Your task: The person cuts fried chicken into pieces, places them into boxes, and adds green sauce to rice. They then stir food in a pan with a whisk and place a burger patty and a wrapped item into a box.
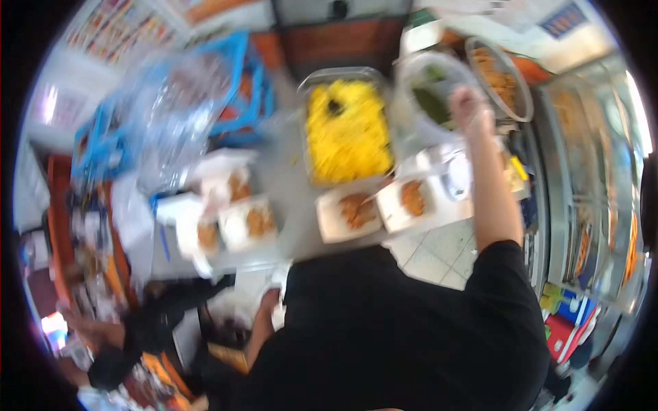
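Observation:
My right hand (471, 113) is raised over the near right side of a clear round tub (409, 85) holding green leaves (430, 103). Its fingers look curled together, blurred, and I cannot tell what is in them. Low beside my body, my left hand (271, 299) is next to something white, its fingers mostly hidden. A tray of yellow rice (348, 133) stands in front of me. Nearer my body are two open boxes with brown food, a left box (330, 229) and a right box (428, 218).
Further open food boxes (236, 240) stand left on the metal counter (284, 161). Behind them, clear plastic bags drape over blue crates (236, 58). An oval container of brown food (504, 82) is at the right, beside a glass cabinet (562, 157). Another person's arm (161, 308) shows at lower left.

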`<control>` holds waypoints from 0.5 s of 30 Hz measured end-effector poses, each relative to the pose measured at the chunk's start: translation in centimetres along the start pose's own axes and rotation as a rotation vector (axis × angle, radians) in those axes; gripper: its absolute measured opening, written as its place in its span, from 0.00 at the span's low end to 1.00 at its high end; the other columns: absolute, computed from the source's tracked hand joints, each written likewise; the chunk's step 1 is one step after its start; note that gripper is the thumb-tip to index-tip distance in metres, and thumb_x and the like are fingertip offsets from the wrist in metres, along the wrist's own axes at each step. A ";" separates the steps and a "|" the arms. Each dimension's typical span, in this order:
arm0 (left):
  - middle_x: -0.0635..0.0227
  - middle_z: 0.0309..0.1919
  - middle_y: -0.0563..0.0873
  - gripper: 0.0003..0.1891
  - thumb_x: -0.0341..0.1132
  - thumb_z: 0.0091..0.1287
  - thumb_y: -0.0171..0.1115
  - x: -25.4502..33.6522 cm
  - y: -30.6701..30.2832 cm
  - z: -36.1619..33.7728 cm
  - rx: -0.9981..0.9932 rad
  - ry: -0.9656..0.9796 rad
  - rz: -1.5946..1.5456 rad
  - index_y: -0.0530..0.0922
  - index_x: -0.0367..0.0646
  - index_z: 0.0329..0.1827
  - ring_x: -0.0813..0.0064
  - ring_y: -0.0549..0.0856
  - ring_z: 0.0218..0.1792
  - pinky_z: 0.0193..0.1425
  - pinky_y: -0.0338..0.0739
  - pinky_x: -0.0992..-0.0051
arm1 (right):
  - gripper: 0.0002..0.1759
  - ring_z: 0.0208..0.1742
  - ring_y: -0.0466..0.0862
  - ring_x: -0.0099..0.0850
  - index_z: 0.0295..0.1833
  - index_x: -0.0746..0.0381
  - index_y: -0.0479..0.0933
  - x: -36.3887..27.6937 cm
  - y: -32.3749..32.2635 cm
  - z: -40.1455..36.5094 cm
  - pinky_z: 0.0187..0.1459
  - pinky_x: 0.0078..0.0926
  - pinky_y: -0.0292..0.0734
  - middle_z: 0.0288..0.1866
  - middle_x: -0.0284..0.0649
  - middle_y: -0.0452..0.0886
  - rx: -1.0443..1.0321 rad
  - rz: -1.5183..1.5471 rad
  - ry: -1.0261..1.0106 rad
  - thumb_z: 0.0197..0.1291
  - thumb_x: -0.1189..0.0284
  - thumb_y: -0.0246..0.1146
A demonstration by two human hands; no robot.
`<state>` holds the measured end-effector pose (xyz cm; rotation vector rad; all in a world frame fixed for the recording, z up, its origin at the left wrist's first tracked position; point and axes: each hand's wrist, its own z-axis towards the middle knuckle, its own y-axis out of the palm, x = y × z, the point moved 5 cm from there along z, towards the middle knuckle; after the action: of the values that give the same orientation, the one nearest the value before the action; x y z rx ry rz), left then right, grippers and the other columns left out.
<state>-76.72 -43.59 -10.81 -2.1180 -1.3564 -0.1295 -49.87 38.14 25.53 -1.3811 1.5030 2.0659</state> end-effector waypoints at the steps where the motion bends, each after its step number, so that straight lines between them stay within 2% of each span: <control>1: 0.48 0.58 0.84 0.23 0.37 0.67 0.59 0.3 -0.4 -0.4 -0.030 0.247 0.046 0.79 0.39 0.64 0.54 0.84 0.58 0.57 0.83 0.57 | 0.08 0.39 0.82 0.34 0.36 0.65 0.79 -0.4 1.2 -1.4 0.49 0.29 0.82 0.37 0.42 0.82 0.304 0.014 -0.039 0.68 0.72 0.63; 2: 0.51 0.57 0.84 0.24 0.36 0.65 0.64 2.4 -1.8 -2.8 -0.219 0.129 -0.411 0.79 0.39 0.65 0.58 0.83 0.60 0.61 0.82 0.59 | 0.07 0.40 0.82 0.31 0.38 0.64 0.79 -0.7 1.6 -2.1 0.48 0.28 0.82 0.38 0.40 0.83 0.213 -0.047 -0.056 0.70 0.73 0.62; 3: 0.59 0.55 0.86 0.21 0.40 0.69 0.65 4.4 -4.0 -5.3 -0.268 0.128 -0.509 0.80 0.42 0.63 0.64 0.84 0.57 0.62 0.80 0.61 | 0.07 0.40 0.82 0.29 0.42 0.65 0.78 -0.9 2.2 -2.8 0.47 0.27 0.82 0.37 0.40 0.82 0.256 -0.037 -0.025 0.73 0.72 0.60; 5: 0.67 0.55 0.86 0.19 0.45 0.74 0.63 3.4 -5.6 -7.0 -0.333 -0.389 -0.940 0.82 0.44 0.61 0.71 0.83 0.57 0.62 0.79 0.61 | 0.08 0.39 0.81 0.28 0.45 0.65 0.77 -0.5 4.2 -4.3 0.44 0.26 0.81 0.35 0.39 0.81 0.072 0.088 0.044 0.75 0.71 0.57; 6: 0.67 0.58 0.85 0.20 0.44 0.74 0.62 1.5 -6.2 -7.4 -0.324 -0.371 -0.933 0.80 0.44 0.64 0.68 0.83 0.59 0.64 0.78 0.60 | 0.08 0.39 0.81 0.28 0.45 0.65 0.77 0.3 6.5 -5.8 0.44 0.26 0.81 0.35 0.39 0.81 0.062 0.074 0.054 0.75 0.71 0.57; 7: 0.67 0.62 0.84 0.22 0.44 0.74 0.61 -0.9 -6.8 -7.6 -0.321 -0.346 -0.920 0.79 0.43 0.66 0.65 0.82 0.60 0.66 0.76 0.59 | 0.08 0.37 0.80 0.27 0.45 0.64 0.76 1.4 9.2 -7.9 0.42 0.25 0.81 0.34 0.38 0.80 0.159 0.041 0.048 0.76 0.70 0.57; 8: 0.66 0.64 0.83 0.22 0.49 0.75 0.60 -3.7 -7.1 -7.7 -0.340 -0.369 -0.985 0.81 0.43 0.63 0.66 0.82 0.61 0.69 0.73 0.58 | 0.09 0.35 0.79 0.27 0.45 0.64 0.76 2.5 11.9 -10.2 0.40 0.24 0.80 0.34 0.37 0.79 0.259 0.003 0.038 0.76 0.70 0.56; 9: 0.66 0.65 0.82 0.23 0.51 0.75 0.59 -5.6 -7.8 -8.7 -0.190 -0.336 -1.004 0.81 0.43 0.62 0.65 0.81 0.63 0.69 0.72 0.57 | 0.09 0.34 0.80 0.26 0.46 0.63 0.76 4.1 15.1 -12.4 0.37 0.23 0.80 0.34 0.35 0.79 0.194 -0.016 0.052 0.77 0.69 0.55; 10: 0.67 0.64 0.82 0.22 0.49 0.76 0.58 -9.3 -7.6 -8.3 -0.230 -0.358 -1.038 0.79 0.43 0.62 0.64 0.81 0.63 0.69 0.72 0.55 | 0.09 0.34 0.80 0.25 0.47 0.62 0.76 6.2 17.1 -14.1 0.37 0.22 0.80 0.35 0.35 0.80 0.167 -0.014 0.076 0.77 0.68 0.55; 11: 0.69 0.57 0.85 0.16 0.44 0.72 0.60 -12.3 -7.6 -9.0 -0.157 -0.381 -1.134 0.80 0.48 0.58 0.68 0.84 0.57 0.63 0.74 0.59 | 0.10 0.33 0.80 0.24 0.47 0.60 0.76 8.7 18.5 -15.9 0.37 0.22 0.80 0.35 0.34 0.80 0.142 -0.013 0.102 0.78 0.67 0.54; 12: 0.70 0.53 0.86 0.14 0.44 0.74 0.57 -16.0 -7.0 -9.5 -0.097 -0.415 -1.052 0.80 0.51 0.57 0.67 0.86 0.52 0.60 0.76 0.60 | 0.10 0.34 0.80 0.24 0.46 0.59 0.76 11.6 18.7 -17.4 0.36 0.21 0.80 0.35 0.34 0.81 0.205 -0.028 0.142 0.78 0.66 0.55; 13: 0.64 0.49 0.88 0.12 0.42 0.74 0.54 -24.3 -3.6 -7.0 -0.202 -0.097 -0.877 0.82 0.49 0.51 0.63 0.88 0.49 0.56 0.79 0.58 | 0.10 0.34 0.80 0.23 0.46 0.58 0.76 14.3 19.3 -18.6 0.36 0.20 0.80 0.35 0.33 0.81 0.267 -0.046 0.187 0.78 0.65 0.55; 14: 0.55 0.47 0.89 0.12 0.39 0.72 0.55 -27.0 -3.4 -5.8 -0.173 0.052 0.080 0.84 0.45 0.47 0.58 0.88 0.49 0.55 0.81 0.57 | 0.10 0.34 0.80 0.22 0.46 0.58 0.76 16.9 21.7 -20.5 0.36 0.20 0.79 0.35 0.33 0.81 0.325 -0.012 0.195 0.78 0.64 0.55; 15: 0.49 0.46 0.88 0.12 0.37 0.70 0.57 -31.6 -2.2 -6.7 0.122 -0.088 -0.088 0.86 0.43 0.47 0.55 0.87 0.50 0.56 0.81 0.58 | 0.10 0.34 0.80 0.22 0.46 0.57 0.76 19.7 23.9 -22.6 0.36 0.20 0.79 0.35 0.33 0.81 0.390 0.033 0.199 0.78 0.63 0.56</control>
<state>-91.84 -71.58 -16.86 -1.9838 -1.4713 0.0109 -63.51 2.31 24.06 -1.4393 1.8945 1.5712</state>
